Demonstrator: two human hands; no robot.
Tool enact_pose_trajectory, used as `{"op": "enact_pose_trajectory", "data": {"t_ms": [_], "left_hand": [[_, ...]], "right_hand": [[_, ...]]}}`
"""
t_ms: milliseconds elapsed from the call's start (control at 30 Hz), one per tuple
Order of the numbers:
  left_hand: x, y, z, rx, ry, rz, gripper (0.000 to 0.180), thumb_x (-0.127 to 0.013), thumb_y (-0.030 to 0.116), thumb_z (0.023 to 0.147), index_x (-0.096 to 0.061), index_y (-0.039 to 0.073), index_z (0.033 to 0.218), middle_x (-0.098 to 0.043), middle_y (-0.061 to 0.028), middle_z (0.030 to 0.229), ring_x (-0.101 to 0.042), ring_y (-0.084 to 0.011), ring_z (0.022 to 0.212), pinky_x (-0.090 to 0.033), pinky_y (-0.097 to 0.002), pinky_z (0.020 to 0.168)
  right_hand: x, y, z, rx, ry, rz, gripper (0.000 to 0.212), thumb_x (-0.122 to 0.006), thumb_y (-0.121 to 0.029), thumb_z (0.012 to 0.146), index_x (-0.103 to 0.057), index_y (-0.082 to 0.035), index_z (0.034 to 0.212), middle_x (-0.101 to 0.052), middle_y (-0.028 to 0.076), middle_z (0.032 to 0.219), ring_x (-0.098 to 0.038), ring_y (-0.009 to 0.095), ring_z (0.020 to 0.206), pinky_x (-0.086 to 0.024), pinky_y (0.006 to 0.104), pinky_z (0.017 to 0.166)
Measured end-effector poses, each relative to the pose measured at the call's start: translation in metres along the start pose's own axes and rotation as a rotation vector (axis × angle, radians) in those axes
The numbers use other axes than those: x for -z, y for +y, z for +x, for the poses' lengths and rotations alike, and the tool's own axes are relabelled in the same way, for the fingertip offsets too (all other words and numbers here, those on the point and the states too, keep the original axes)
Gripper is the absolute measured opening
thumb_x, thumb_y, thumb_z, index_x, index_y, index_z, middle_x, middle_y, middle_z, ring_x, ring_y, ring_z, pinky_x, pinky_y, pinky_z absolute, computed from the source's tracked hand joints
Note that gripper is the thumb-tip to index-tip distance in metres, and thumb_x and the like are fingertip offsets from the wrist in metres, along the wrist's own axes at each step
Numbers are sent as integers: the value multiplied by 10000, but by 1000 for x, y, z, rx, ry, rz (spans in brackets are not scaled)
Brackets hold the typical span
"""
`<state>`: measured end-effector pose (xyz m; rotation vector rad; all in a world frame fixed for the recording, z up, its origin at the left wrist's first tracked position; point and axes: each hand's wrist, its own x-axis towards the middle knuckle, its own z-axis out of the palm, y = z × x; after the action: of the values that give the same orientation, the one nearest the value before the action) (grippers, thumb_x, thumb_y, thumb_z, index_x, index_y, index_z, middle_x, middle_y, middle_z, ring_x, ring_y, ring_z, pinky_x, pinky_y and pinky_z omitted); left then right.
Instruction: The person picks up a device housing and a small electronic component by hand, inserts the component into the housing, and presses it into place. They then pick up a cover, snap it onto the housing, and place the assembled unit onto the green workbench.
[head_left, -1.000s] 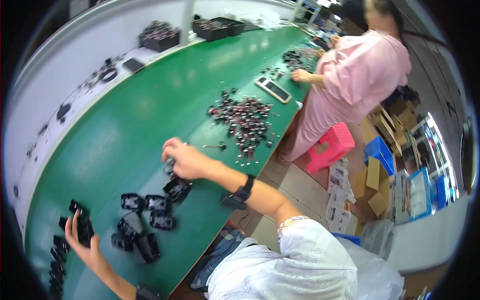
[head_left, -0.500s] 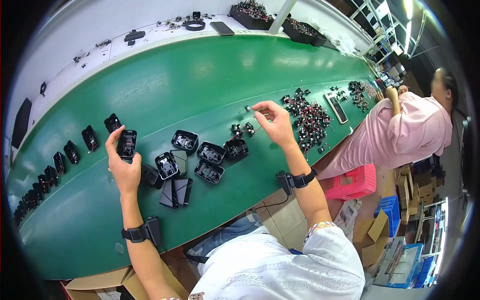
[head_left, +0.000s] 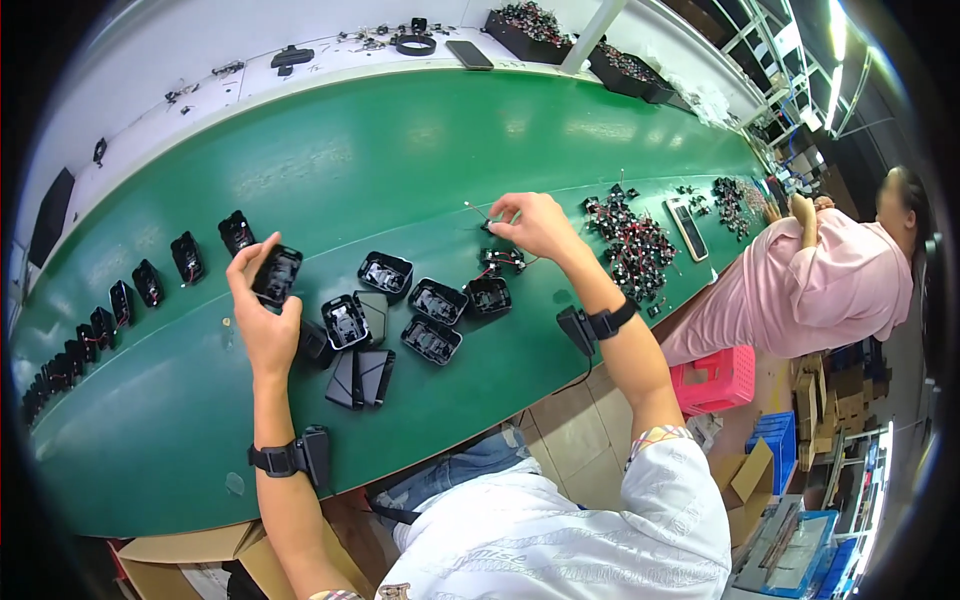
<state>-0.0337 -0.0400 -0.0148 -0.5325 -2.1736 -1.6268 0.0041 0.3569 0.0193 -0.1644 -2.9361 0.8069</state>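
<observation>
My left hand (head_left: pixel 262 325) grips a black open plastic housing (head_left: pixel 277 277) upright between thumb and fingers, above the green table. Over the table's middle, my right hand (head_left: pixel 537 226) pinches a small dark wired component (head_left: pixel 488 226); a thin wire sticks out from it to the left. Just below that hand lie a few more wired components (head_left: pixel 500 260), beside a black housing (head_left: pixel 488 295). Several open housings (head_left: pixel 438 302) sit between my hands. Near them are dark grey flat-faced cases (head_left: pixel 360 378).
Filled housings (head_left: pixel 147 283) stand in a curved row at the left. A pile of wired components (head_left: pixel 630 240) and a phone (head_left: pixel 687 229) lie to the right. Black bins (head_left: pixel 530 35) of parts stand on the back shelf. A person in pink (head_left: pixel 800 275) works at the far right.
My right hand has shifted left, its fingers now closed round the small wired component. The housing in my left hand has tilted a little. The whole view has shifted slightly.
</observation>
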Motion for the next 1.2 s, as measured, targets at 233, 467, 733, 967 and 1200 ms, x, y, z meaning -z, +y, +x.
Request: {"op": "enact_pose_trajectory", "data": {"t_ms": [233, 467, 733, 967, 1200], "left_hand": [[2, 13, -1, 220, -207, -553, 586, -448, -145, 645, -392, 53, 1194, -602, -220, 1394, -582, -163, 1135, -445, -239, 994], [3, 34, 1, 141, -291, -720, 606, -449, -113, 605, -398, 45, 1188, -594, -250, 1372, -587, -233, 1184, -464, -349, 1070], [14, 56, 0, 106, -389, -771, 772, -475, -74, 616, -349, 33, 1370, -625, -253, 1326, -642, -269, 1181, -529, -386, 1041], [14, 58, -2, 165, -365, -720, 784, -478, -75, 620, -325, 27, 1383, -626, -252, 1318, -657, -272, 1168, -549, -379, 1024], [17, 27, -1, 308, -552, -1006, 693, -537, 11, 599, -428, 20, 1283, -654, -214, 1252, -656, -238, 1132, -506, -328, 1012]], "right_hand": [[-8, -37, 5, 240, -16, 155, 112, -780, -88, 831, -752, -28, 922, -750, 74, 886, -704, 169, 766, -563, 303, 701], [-11, -135, -21, 814, 111, 437, 163, -797, 58, 782, -752, -48, 897, -740, 90, 975, -720, 193, 833, -599, 300, 745], [-20, -183, -14, 1038, 179, 430, 211, -831, 43, 727, -773, -78, 889, -711, 62, 988, -664, 186, 854, -568, 301, 651], [-29, -190, -13, 1045, 130, 393, 214, -839, 29, 715, -771, -84, 883, -711, 52, 991, -662, 194, 855, -563, 313, 661], [-18, -174, -8, 964, -74, 637, 202, -839, 22, 699, -768, -37, 879, -749, 91, 935, -711, 218, 834, -573, 335, 724]]}}
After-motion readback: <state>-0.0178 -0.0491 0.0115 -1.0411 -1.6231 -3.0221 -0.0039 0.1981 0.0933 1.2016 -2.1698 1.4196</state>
